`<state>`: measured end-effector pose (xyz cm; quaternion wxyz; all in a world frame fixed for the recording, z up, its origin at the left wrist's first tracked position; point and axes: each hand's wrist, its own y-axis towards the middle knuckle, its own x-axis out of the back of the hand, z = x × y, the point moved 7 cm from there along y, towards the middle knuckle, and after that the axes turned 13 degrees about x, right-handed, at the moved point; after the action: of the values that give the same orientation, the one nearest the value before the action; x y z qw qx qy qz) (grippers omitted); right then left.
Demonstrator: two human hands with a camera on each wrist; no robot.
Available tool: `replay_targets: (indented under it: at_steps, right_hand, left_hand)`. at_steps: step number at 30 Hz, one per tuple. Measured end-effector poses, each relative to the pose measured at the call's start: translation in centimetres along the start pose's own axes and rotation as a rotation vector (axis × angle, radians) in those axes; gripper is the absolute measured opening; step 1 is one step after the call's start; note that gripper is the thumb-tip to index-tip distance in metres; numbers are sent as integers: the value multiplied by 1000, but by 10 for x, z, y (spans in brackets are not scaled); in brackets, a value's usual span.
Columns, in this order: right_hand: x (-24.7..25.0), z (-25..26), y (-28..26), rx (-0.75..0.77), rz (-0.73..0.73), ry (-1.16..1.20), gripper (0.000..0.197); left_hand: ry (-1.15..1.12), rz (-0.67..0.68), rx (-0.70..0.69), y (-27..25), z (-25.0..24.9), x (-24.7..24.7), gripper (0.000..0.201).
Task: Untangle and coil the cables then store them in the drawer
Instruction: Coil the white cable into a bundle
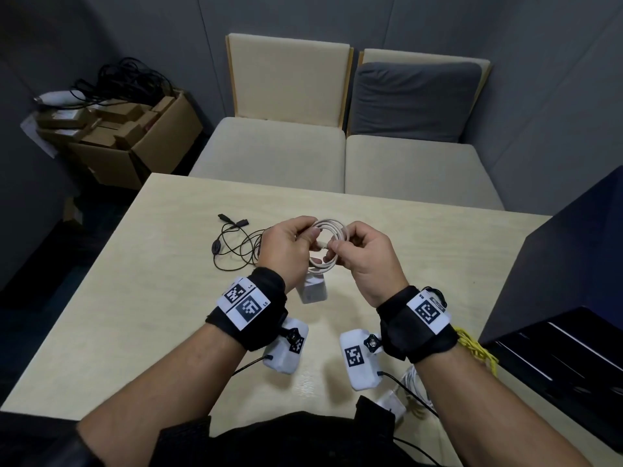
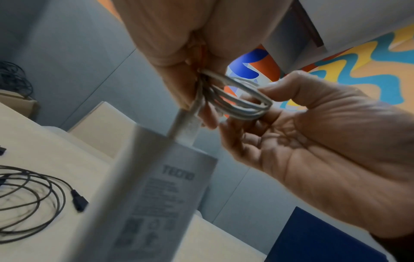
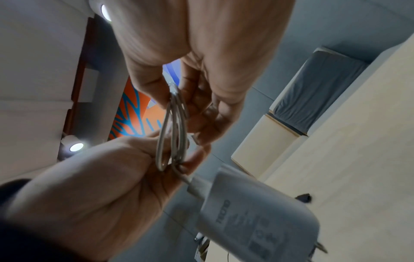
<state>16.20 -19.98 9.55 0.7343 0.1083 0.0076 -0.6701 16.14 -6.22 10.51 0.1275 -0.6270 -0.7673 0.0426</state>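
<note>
Both hands are on the white cable (image 1: 328, 242), held in the air above the middle of the table (image 1: 161, 298). Left hand (image 1: 286, 249) pinches one side of the coil; right hand (image 1: 362, 256) pinches the other side, fingers curled, with the free plug end at its fingertips (image 1: 332, 246). White charger brick (image 1: 313, 287) hangs from the coil on a short lead, below the hands, and looks clear of the table. Risks as I judge them: the brick's weight pulls on the lowest loops, so if either pinch eases the coil springs open and the winding has to be redone; the swinging brick (blurred in both wrist views) can tug the lead out of the left-hand grip; the loose end is not tucked yet, so it can slip out before the coil is locked; tight loops at the brick's strain relief could kink the lead. Black cable (image 1: 236, 246) lies loose, uncoiled, toward the table's far-left part, near the left hand, and a low pass could snag it. Count: white cables in hand, one, with one brick; black cables on the table, one; another white cable bundle (image 1: 413, 382) with its adapter (image 1: 392, 404) at the near-right edge, one; yellow cable (image 1: 477, 352) beside it, one. Dark cabinet (image 1: 573, 281) at the right edge, one; its drawer state I cannot tell from here.
</note>
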Motion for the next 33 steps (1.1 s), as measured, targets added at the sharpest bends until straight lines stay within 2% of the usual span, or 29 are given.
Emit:
replay_targets:
  at_steps: [3, 6, 9, 10, 12, 15, 17, 19, 21, 24, 26, 28, 30, 33]
  right_hand:
    - [-2, 2, -2, 13, 4, 70, 12]
    - [1, 2, 0, -12, -24, 158, 34]
    - [8, -1, 0, -42, -60, 139, 39]
    - [11, -2, 0, -30, -77, 75, 40]
    - [17, 4, -1, 85, -105, -224, 42]
    - [12, 30, -6, 471, -73, -843, 30]
    - [-4, 30, -7, 610, 100, -1048, 20]
    - [-13, 20, -5, 552, 291, -1104, 22]
    - [-15, 16, -2, 483, 384, -1072, 21]
    - [-13, 20, -2, 445, 425, -961, 12]
    - [-14, 24, -5, 475, 424, -838, 5]
    - [-4, 24, -4, 450, 310, -665, 6]
    - [14, 17, -3, 263, 162, -420, 16]
    - [34, 12, -9, 107, 102, -223, 16]
  left_hand:
    - [67, -34, -23, 3, -1, 0, 12]
    - [-13, 64, 60, 5, 4, -5, 17]
    - [-76, 150, 111, 4, 6, -11, 22]
    - [-79, 152, 115, 4, 7, -12, 21]
    - [-85, 128, 124, 5, 9, -11, 17]
    - [-101, 97, 137, 8, 12, -9, 13]
    - [-81, 86, 124, 10, 12, -9, 13]
    - [-38, 76, 107, 11, 12, -7, 13]
    - [-17, 68, 106, 12, 14, -6, 14]
    - [-28, 58, 114, 10, 16, -2, 19]
    - [-100, 50, 140, 11, 16, 3, 18]
    - [-175, 42, 179, 14, 18, 8, 15]
    - [-230, 39, 211, 16, 21, 14, 15]
    - [-314, 19, 269, 17, 26, 21, 20]
